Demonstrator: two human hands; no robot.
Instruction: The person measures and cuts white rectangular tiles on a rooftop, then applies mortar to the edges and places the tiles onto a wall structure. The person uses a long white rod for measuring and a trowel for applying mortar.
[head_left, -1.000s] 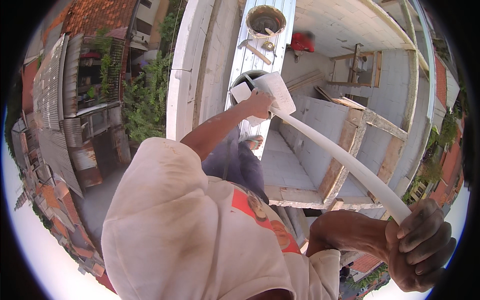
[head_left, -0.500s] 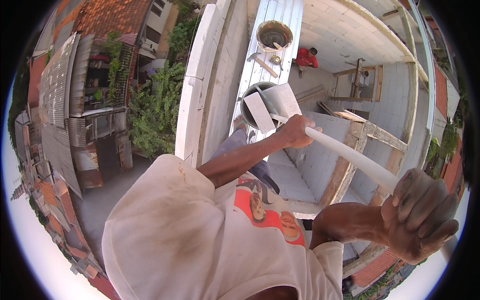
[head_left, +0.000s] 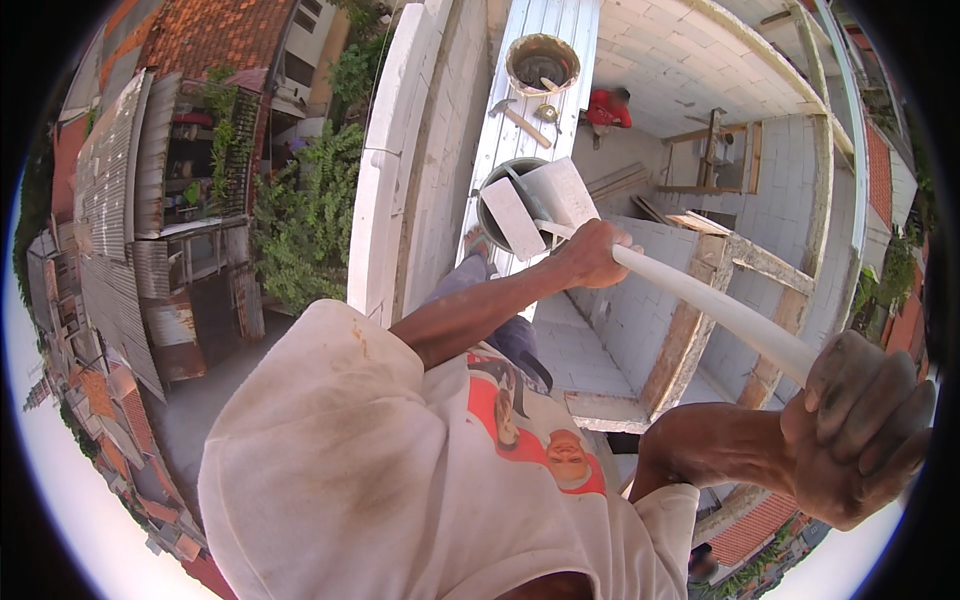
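Both of my hands grip a long white pole point(head_left: 715, 305) that slants from the dark bucket toward the right edge. My left hand point(head_left: 595, 255) is wrapped round it near the bucket. My right hand point(head_left: 862, 430), its fingers dusty grey, is closed round the pole farther right. The pole's lower end reaches the dark round bucket point(head_left: 484, 213); how it joins there, I cannot tell. Two pale blocks, one narrow point(head_left: 513, 218) and one wider point(head_left: 562, 190), stick out of the bucket, which is beside my foot point(head_left: 475, 243).
A ribbed metal plank point(head_left: 490, 140) carries a hammer point(head_left: 522, 124), a tape measure point(head_left: 546, 113) and a mortar bucket point(head_left: 515, 75) with a tool in it. A block wall point(head_left: 385, 200) runs along the left. Below right, a person in red point(head_left: 607, 108) is among concrete beams point(head_left: 690, 335).
My right hand has moved slightly right and outward with the pole. My left hand stays nearly in place, and the blocks and bucket have shifted slightly left in view.
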